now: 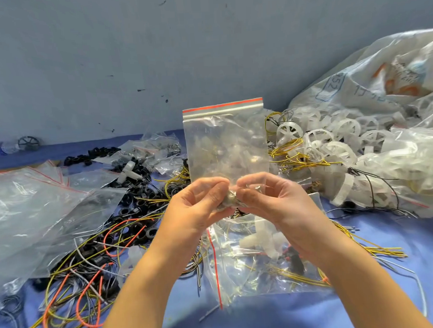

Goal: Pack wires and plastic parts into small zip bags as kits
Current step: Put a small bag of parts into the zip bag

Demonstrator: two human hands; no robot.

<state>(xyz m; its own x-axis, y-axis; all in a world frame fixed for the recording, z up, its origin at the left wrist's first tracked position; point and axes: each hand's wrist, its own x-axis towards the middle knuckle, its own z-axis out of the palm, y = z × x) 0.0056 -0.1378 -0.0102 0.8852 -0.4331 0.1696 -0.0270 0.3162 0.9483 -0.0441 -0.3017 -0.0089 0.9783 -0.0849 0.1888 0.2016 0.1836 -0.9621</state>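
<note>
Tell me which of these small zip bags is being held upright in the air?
The zip bag with its red-striped seal on top, pinched at its bottom by the left hand and right hand. The other bags lie flat on the blue surface.

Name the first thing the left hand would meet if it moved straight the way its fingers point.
Probably the right hand: the left hand points rightward at it, both pinching the zip bag.

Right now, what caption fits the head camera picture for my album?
Both hands, left hand and right hand, pinch the bottom of an upright zip bag above scattered wires.
</note>
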